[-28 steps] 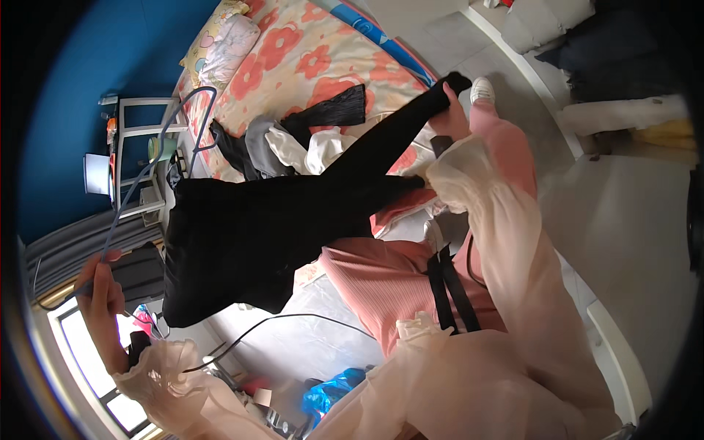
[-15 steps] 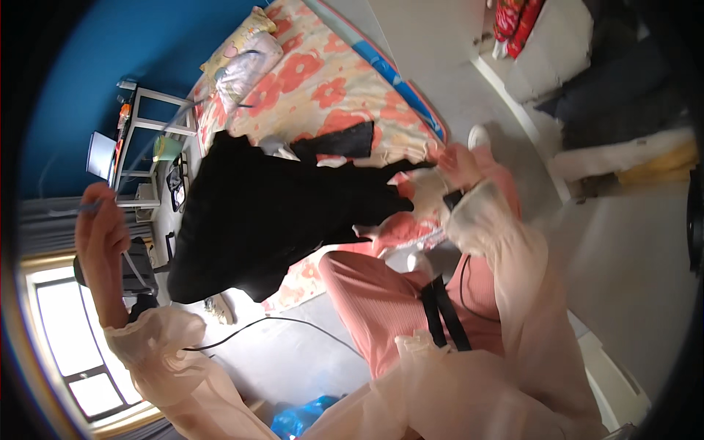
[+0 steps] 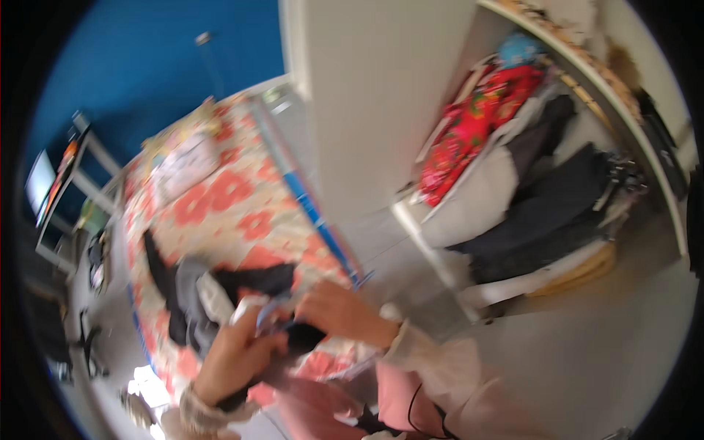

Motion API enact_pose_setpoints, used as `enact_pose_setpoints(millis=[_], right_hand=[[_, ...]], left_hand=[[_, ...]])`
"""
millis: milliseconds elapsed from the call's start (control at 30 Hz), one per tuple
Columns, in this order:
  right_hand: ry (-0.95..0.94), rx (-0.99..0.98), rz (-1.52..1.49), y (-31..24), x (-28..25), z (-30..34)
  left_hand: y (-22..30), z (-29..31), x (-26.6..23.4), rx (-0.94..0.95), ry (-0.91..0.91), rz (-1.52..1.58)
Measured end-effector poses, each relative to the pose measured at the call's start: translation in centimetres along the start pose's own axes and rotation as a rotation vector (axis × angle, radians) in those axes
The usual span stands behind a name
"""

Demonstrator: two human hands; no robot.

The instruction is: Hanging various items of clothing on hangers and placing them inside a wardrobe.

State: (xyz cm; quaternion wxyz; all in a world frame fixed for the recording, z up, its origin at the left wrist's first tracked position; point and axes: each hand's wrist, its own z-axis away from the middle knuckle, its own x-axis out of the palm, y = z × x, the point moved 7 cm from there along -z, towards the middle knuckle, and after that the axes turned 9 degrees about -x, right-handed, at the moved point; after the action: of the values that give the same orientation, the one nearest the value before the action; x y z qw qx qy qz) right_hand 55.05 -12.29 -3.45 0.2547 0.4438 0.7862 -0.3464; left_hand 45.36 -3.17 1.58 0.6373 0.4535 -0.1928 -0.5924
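My left hand (image 3: 238, 356) is closed around a light-blue, thin curved piece (image 3: 273, 314) that looks like part of a clothes hanger; blur hides its full shape. Beside it, my right hand (image 3: 341, 315) has its fingers curled at the edge of a black garment (image 3: 304, 337), bunched between the two hands. Both hands are close together above my knees, at the near edge of the bed. Just past them, dark grey and black clothes (image 3: 192, 297) lie heaped on the flowered bedsheet (image 3: 220, 235).
An open wardrobe (image 3: 572, 66) on the right holds a red flowered garment (image 3: 477, 132) and dark trousers (image 3: 543, 220) among other hanging clothes. Its white door (image 3: 367, 110) stands beyond the bed. Pillows (image 3: 183, 165) lie at the bed's far end. A white-framed desk (image 3: 92, 161) is at left.
My view has turned right toward the wardrobe. My hands, spread wide before with the black garment stretched out from the right one, have come together, and the garment is now bunched between them.
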Motion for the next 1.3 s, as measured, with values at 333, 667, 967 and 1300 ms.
enact_pose_setpoints(millis=[333,667,967,1300], right_hand=[[0.148,0.441,-0.119,0.3,-14.7,3.0],[0.302,0.697,0.492,3.3,-37.3,7.1],[1.267,1.301,0.087,10.9,-47.6,26.2],[1.212,1.374,-0.443,14.4,-46.5,25.6]], left_hand=[[9.0,-1.0,3.0,0.028,-0.401,-0.221],[21.3,-1.0,14.0,0.082,-0.646,0.117],[31.5,-8.7,32.8,0.144,-0.744,0.234],[36.7,-17.7,42.3,0.397,-0.398,0.287]])
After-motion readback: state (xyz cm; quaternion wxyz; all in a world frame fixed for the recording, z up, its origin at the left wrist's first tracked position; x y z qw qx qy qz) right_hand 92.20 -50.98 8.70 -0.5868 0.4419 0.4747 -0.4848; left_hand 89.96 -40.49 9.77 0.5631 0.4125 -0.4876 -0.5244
